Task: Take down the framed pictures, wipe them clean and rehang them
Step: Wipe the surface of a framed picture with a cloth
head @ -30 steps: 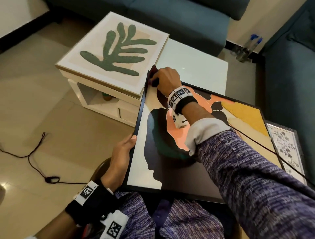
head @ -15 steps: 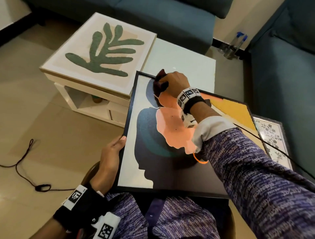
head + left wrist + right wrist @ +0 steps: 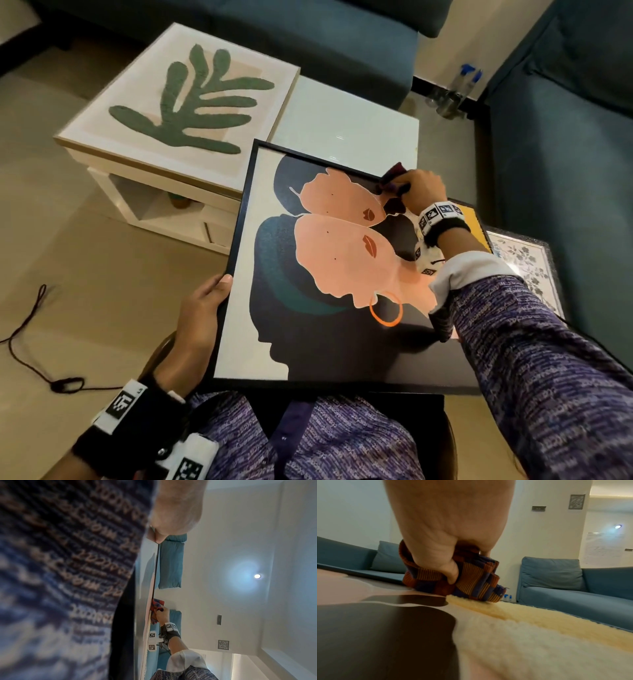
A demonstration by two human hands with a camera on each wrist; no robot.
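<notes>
The right hand [image 3: 423, 192] had its fingers [image 3: 452, 573] clamped on a bunched cloth [image 3: 471, 580] pressed beneath them against the framed picture [image 3: 308, 342]; the left hand [image 3: 202, 315] gripped its edge.

Head view downward; wrist views close, sideways.

likely home living room: blue sofas [image 3: 308, 37], white coffee table [image 3: 346, 130], tiled floor [image 3: 85, 274].

Under the right hand [image 3: 423, 193], a ribbed, woven cloth [image 3: 471, 580] — matt, checked red and blue. The framed picture [image 3: 342, 274] beneath it looks smooth and faintly glossy, with fleecy cream patches [image 3: 530, 635]; its thin black frame edge, by the left hand [image 3: 202, 315] — satin.
</notes>
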